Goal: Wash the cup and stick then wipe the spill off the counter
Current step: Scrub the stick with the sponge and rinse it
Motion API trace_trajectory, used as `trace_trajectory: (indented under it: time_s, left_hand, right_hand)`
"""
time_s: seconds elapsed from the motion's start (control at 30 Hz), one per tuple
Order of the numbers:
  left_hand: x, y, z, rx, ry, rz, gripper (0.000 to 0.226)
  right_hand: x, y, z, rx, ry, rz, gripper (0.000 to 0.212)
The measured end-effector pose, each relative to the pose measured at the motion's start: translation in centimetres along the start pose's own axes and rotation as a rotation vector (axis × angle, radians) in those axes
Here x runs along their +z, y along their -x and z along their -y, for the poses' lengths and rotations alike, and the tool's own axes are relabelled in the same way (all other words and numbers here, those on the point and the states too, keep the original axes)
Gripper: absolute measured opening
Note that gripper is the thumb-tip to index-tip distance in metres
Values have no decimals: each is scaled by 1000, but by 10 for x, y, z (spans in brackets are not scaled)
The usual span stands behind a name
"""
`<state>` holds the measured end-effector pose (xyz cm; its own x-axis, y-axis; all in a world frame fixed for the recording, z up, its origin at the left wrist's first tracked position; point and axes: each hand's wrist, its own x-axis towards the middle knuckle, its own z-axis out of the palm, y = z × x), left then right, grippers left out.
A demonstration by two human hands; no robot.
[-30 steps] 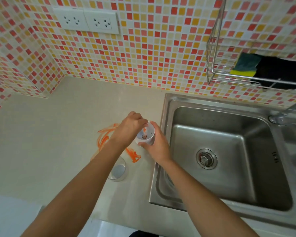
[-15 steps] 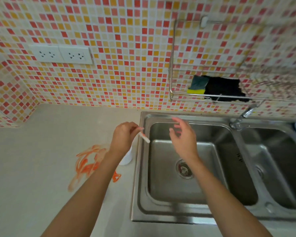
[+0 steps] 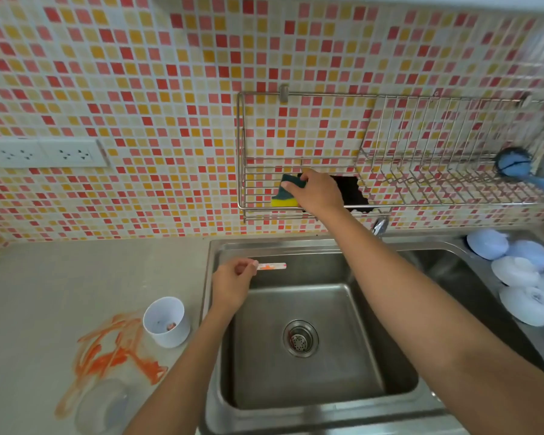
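Over sink (image 3: 295, 387): stick (image 3: 272, 266) in left grip (image 3: 233, 282); right grip (image 3: 316, 191) on sponge (image 3: 285, 193).

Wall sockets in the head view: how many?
2. Both are on the tiled wall at far left, above the counter, side by side: left socket, right socket. More may lie beyond the left edge of the frame.

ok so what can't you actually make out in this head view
- Faucet: mostly hidden behind the right forearm.
- Dark item on the wire rack: partly covered by the right hand, which grips the sponge; identity unclear.
- Clear object beside the spill: blurred.
- Residue in the cup: too small.
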<state>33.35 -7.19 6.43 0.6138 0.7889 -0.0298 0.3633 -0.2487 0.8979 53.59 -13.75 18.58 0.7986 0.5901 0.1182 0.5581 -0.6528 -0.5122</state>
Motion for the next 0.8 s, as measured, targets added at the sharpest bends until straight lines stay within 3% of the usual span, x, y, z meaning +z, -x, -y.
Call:
trace_trajectory:
  time_s: [0.17,0.3,0.4,0.47,0.57,0.67,0.73,0.8]
  left_hand:
    - [15,-2,3,-106,74,-31,19]
    - [24,-3,3,-161,140,-29,14]
    - [29,0,-1,-161,162,-39,17]
    - [35,1,-3,-166,186,-41,21]
    - [44,4,-6,-212,215,-42,27]
    - [54,6,-7,-258,246,-43,31]
    - [62,7,-10,-279,250,-17,30]
    - [70,7,-11,-283,256,13,27]
  right_hand:
    - [0,-18,8,175,-194,102,85]
    - [4,-23,4,101,-301,79,49]
    - [-11,-11,-2,56,-547,-72,14]
    - [-27,15,-7,30,-722,-191,6]
    - [-34,70,-25,-20,-930,-270,15]
    - [-3,122,-50,17,-1036,-182,36]
    - [29,138,-65,86,-948,-141,49]
    - [57,139,-80,124,-700,-181,57]
